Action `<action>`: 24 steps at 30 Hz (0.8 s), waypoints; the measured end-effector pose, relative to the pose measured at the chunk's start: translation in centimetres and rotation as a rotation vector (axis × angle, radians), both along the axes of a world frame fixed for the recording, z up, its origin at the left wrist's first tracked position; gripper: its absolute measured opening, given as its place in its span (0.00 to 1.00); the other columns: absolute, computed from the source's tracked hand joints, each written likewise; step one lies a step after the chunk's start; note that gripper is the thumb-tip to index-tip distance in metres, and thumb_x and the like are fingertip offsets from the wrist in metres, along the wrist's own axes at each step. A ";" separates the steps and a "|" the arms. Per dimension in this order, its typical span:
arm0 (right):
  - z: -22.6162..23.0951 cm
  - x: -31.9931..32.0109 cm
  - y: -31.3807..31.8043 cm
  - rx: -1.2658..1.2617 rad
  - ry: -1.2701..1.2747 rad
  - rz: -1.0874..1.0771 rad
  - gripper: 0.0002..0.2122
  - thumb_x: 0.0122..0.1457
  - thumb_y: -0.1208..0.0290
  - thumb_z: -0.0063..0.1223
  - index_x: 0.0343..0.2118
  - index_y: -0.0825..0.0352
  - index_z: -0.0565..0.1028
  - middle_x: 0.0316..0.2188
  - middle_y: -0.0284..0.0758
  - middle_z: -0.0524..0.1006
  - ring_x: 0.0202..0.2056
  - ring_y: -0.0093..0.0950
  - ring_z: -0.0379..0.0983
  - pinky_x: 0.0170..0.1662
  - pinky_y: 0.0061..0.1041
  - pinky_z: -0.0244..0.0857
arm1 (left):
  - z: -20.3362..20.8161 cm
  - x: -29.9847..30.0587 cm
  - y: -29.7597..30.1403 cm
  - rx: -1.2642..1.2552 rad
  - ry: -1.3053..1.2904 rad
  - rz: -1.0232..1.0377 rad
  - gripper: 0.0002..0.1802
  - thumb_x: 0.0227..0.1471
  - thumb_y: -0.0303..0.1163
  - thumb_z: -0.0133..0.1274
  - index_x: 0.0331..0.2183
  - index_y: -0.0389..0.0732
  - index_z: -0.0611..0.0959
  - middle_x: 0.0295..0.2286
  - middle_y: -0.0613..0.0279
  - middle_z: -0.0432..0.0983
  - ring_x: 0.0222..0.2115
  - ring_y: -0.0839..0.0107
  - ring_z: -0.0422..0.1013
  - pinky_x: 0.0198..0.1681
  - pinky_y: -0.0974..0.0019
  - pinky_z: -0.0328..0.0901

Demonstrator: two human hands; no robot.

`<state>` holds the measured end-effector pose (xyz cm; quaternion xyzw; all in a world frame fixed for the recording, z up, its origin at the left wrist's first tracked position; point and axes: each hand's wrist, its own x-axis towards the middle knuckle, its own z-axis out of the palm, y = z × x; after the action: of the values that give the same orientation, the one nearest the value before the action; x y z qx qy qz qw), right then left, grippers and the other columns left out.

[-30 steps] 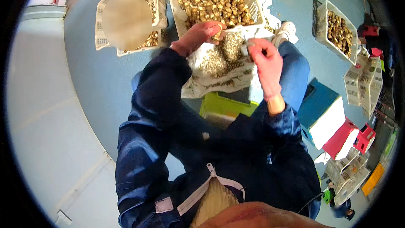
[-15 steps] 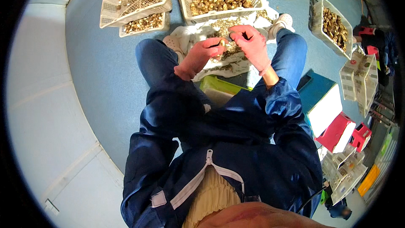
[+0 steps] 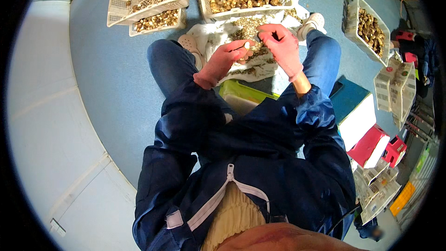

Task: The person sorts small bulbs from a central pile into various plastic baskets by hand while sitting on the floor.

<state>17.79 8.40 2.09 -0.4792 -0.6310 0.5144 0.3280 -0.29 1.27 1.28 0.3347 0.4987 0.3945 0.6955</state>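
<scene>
My left hand (image 3: 224, 59), in a pink glove, pinches a small brown-and-cream mushroom-like piece (image 3: 246, 45), its pale face turned up. My right hand (image 3: 284, 51), also gloved in pink, is closed just to the right of it. Something small and dark shows at its fingertips, too little to name. Below both hands a white cloth (image 3: 204, 31) lies on the floor between my feet, strewn with small brown and pale scraps (image 3: 251, 27). Beyond it stands a pale plastic crate (image 3: 241, 14) heaped with similar brown-and-cream pieces.
Far left, a pale crate (image 3: 134, 18) with a few pieces rests over another crate (image 3: 158, 29). A third filled crate (image 3: 384, 51) stands far right. Between my legs is a green-rimmed container (image 3: 246, 94). To the right are a blue-and-white box (image 3: 357, 111), red stools (image 3: 369, 145) and more crates (image 3: 395, 88).
My hands have drawn apart slightly, the right one moving right and away from the piece. My left hand has turned so the piece's pale face shows.
</scene>
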 end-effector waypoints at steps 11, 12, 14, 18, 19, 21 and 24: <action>0.9 -0.4 -0.4 0.041 -0.044 0.086 0.09 0.54 0.72 0.58 0.39 0.66 0.79 0.31 0.29 0.77 0.32 0.16 0.70 0.37 0.18 0.65 | -2.3 -0.3 0.1 0.031 -0.071 -0.007 0.23 0.58 0.35 0.46 0.52 0.35 0.73 0.37 0.60 0.77 0.36 0.75 0.70 0.41 0.71 0.64; 0.5 -0.5 -0.1 0.039 -0.040 0.070 0.10 0.54 0.72 0.58 0.39 0.66 0.79 0.31 0.29 0.77 0.32 0.16 0.70 0.37 0.18 0.65 | -2.2 -0.4 0.1 0.026 -0.064 0.001 0.23 0.58 0.35 0.46 0.52 0.35 0.73 0.37 0.60 0.77 0.36 0.75 0.70 0.41 0.71 0.64; -0.1 -0.3 0.3 0.104 -0.032 0.058 0.09 0.54 0.72 0.57 0.39 0.66 0.79 0.32 0.29 0.77 0.32 0.17 0.70 0.37 0.18 0.65 | -1.9 -0.1 0.1 0.011 -0.109 0.038 0.22 0.57 0.35 0.47 0.51 0.35 0.74 0.36 0.63 0.76 0.36 0.76 0.69 0.41 0.72 0.64; 0.7 -0.2 0.2 0.065 -0.060 0.093 0.09 0.55 0.72 0.57 0.39 0.66 0.79 0.33 0.29 0.78 0.32 0.17 0.70 0.38 0.19 0.65 | -1.4 -0.3 0.2 0.095 -0.056 -0.014 0.21 0.54 0.32 0.49 0.49 0.36 0.76 0.34 0.68 0.75 0.36 0.80 0.67 0.40 0.74 0.63; 0.2 -0.2 0.4 0.079 -0.071 0.072 0.09 0.55 0.71 0.57 0.39 0.66 0.79 0.33 0.29 0.78 0.32 0.17 0.70 0.37 0.19 0.65 | -1.1 -0.2 0.3 0.078 -0.002 -0.018 0.21 0.54 0.32 0.51 0.50 0.35 0.75 0.36 0.68 0.75 0.37 0.80 0.67 0.42 0.74 0.62; 0.0 -0.2 0.6 0.059 -0.040 0.035 0.09 0.55 0.71 0.57 0.38 0.65 0.79 0.32 0.30 0.77 0.32 0.20 0.71 0.37 0.20 0.65 | -0.3 -0.1 0.2 0.042 0.110 -0.020 0.23 0.53 0.32 0.53 0.51 0.34 0.75 0.41 0.67 0.75 0.41 0.79 0.67 0.45 0.73 0.62; 1.4 -0.2 0.1 0.237 -0.098 0.223 0.10 0.54 0.72 0.57 0.39 0.64 0.79 0.31 0.33 0.77 0.33 0.24 0.72 0.38 0.22 0.66 | -0.2 -0.1 0.1 0.025 0.012 0.036 0.22 0.52 0.29 0.54 0.49 0.34 0.76 0.40 0.67 0.75 0.40 0.79 0.68 0.45 0.73 0.63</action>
<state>17.61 8.51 3.45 -0.3888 -0.7518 0.4454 0.2919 -0.41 1.34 1.08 0.3367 0.5039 0.4112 0.6809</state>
